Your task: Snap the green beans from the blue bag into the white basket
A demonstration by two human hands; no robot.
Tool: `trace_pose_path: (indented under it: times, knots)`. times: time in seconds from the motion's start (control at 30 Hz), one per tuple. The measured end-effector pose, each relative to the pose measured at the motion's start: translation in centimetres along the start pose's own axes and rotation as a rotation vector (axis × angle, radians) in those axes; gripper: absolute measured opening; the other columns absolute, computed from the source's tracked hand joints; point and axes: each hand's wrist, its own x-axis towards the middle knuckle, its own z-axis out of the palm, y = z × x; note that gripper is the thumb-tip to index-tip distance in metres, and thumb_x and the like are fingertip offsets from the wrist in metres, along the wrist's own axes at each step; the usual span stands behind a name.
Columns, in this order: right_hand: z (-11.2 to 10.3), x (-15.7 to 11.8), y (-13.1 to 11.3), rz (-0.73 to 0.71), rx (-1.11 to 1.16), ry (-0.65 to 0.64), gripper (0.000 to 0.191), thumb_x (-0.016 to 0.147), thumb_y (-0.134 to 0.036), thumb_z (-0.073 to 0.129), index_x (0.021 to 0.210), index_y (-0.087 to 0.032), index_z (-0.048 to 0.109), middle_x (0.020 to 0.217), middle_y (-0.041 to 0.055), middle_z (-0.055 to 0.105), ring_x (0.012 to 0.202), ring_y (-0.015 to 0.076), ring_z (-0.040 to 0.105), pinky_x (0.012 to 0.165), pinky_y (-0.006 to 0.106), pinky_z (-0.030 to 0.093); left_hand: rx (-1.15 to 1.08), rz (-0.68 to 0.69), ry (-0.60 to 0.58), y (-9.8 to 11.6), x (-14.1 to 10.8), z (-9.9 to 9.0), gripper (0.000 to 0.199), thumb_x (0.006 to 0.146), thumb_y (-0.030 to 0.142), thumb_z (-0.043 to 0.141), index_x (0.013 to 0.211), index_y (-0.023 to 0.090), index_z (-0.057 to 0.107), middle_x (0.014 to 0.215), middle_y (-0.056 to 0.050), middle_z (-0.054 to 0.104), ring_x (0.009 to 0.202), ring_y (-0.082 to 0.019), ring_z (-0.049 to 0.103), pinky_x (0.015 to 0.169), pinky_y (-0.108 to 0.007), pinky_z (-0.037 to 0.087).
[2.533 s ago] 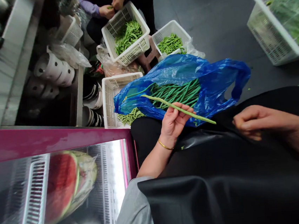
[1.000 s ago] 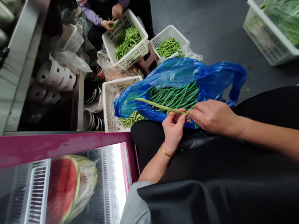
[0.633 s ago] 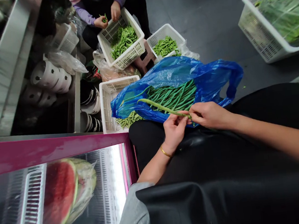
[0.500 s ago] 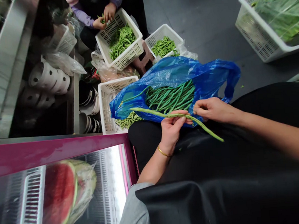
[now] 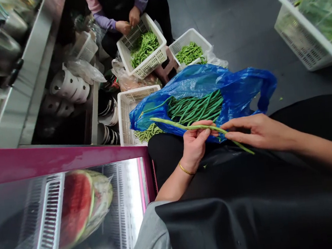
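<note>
A long pale-green bean [image 5: 171, 122] lies slantwise across my hands, over my lap. My left hand [image 5: 195, 143], a gold bangle at its wrist, is closed round the bean's middle between thumb and fingers. My right hand [image 5: 256, 131] reaches in from the right, its thumb and forefinger tips pinching the bean just beyond the left fingers. The bean's thin end sticks out below the right thumb. Behind both hands a blue plastic bag [image 5: 199, 78] lies open on my knees, with many darker long beans [image 5: 196, 108] inside.
A white basket [image 5: 124, 116] with cut bean pieces [image 5: 149, 133] stands left of the bag. Further off, another person's hands [image 5: 129, 22] are above a basket of cut beans [image 5: 145, 46]. A glass-topped case [image 5: 131, 190] holding cut watermelon [image 5: 76, 203] is at my left.
My right hand has moved from a closed pinch beside the bean to gripping it with longer, straighter fingers. A small green bit now shows below the hands. The view has shifted slightly left.
</note>
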Motion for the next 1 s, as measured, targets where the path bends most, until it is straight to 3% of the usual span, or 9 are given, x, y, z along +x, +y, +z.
trace_pose_path:
  times: [0.13, 0.27, 0.47, 0.57, 0.7, 0.9, 1.0]
  knots:
    - [1.0, 0.2, 0.4, -0.045, -0.042, -0.007, 0.036, 0.084, -0.052, 0.053, 0.087, -0.021, 0.071, 0.079, 0.0035, 0.071, 0.068, 0.0185, 0.064, 0.06, 0.026, 0.046, -0.021, 0.023, -0.008, -0.1, -0.3, 0.0, 0.026, 0.073, 0.035, 0.073, 0.093, 0.019, 0.068, 0.088, -0.003, 0.068, 0.071, -0.014, 0.064, 0.078, -0.033, 0.051]
    - [0.7, 0.0, 0.9, -0.015, -0.096, 0.036, 0.04, 0.085, -0.054, 0.051, 0.087, -0.02, 0.073, 0.074, 0.0034, 0.07, 0.063, 0.0171, 0.063, 0.059, 0.026, 0.046, -0.041, 0.007, 0.019, 0.4, -0.1, -0.4, 0.037, 0.071, 0.039, 0.075, 0.101, 0.018, 0.067, 0.092, -0.006, 0.069, 0.076, -0.017, 0.066, 0.077, -0.033, 0.052]
    - [-0.8, -0.4, 2.1, 0.007, -0.13, 0.146, 0.041, 0.083, -0.056, 0.052, 0.085, -0.021, 0.074, 0.073, 0.0026, 0.072, 0.06, 0.0163, 0.063, 0.055, 0.024, 0.048, -0.085, 0.071, 0.195, 2.6, 0.9, -3.0, 0.032, 0.076, 0.04, 0.07, 0.096, 0.015, 0.067, 0.079, -0.005, 0.068, 0.069, -0.015, 0.066, 0.066, -0.028, 0.052]
    - [-1.1, -0.6, 2.3, -0.059, -0.127, 0.255, 0.033, 0.08, -0.05, 0.059, 0.085, -0.022, 0.074, 0.08, 0.002, 0.074, 0.065, 0.0164, 0.065, 0.06, 0.023, 0.05, -0.057, 0.107, 0.249, 3.3, 1.0, -3.8, 0.028, 0.074, 0.034, 0.073, 0.093, 0.015, 0.067, 0.075, -0.004, 0.068, 0.066, -0.014, 0.065, 0.064, -0.026, 0.051]
    - [-1.1, -0.7, 2.0, -0.184, -0.148, 0.34, 0.025, 0.08, -0.045, 0.064, 0.084, -0.022, 0.073, 0.079, 0.0007, 0.073, 0.066, 0.0144, 0.065, 0.063, 0.022, 0.05, -0.057, 0.112, 0.258, 3.5, 0.9, -3.8, 0.027, 0.074, 0.035, 0.072, 0.093, 0.016, 0.067, 0.084, -0.005, 0.07, 0.071, -0.015, 0.066, 0.065, -0.027, 0.052]
    - [-1.5, -1.0, 2.4, -0.299, -0.273, 0.388, 0.029, 0.083, -0.05, 0.06, 0.086, -0.024, 0.073, 0.074, 0.0003, 0.068, 0.059, 0.0125, 0.061, 0.058, 0.023, 0.048, -0.045, 0.131, 0.282, 3.6, 0.7, -3.5, 0.029, 0.074, 0.037, 0.071, 0.092, 0.016, 0.066, 0.084, -0.005, 0.069, 0.071, -0.015, 0.065, 0.066, -0.027, 0.052]
    - [-1.9, -1.0, 3.1, -0.285, -0.266, 0.275, 0.035, 0.082, -0.056, 0.058, 0.091, -0.026, 0.073, 0.083, 0.0023, 0.069, 0.063, 0.0142, 0.063, 0.059, 0.024, 0.047, -0.005, 0.153, 0.263, 3.5, 0.6, -3.6, 0.028, 0.075, 0.04, 0.07, 0.091, 0.017, 0.064, 0.086, -0.005, 0.068, 0.072, -0.015, 0.064, 0.069, -0.029, 0.052]
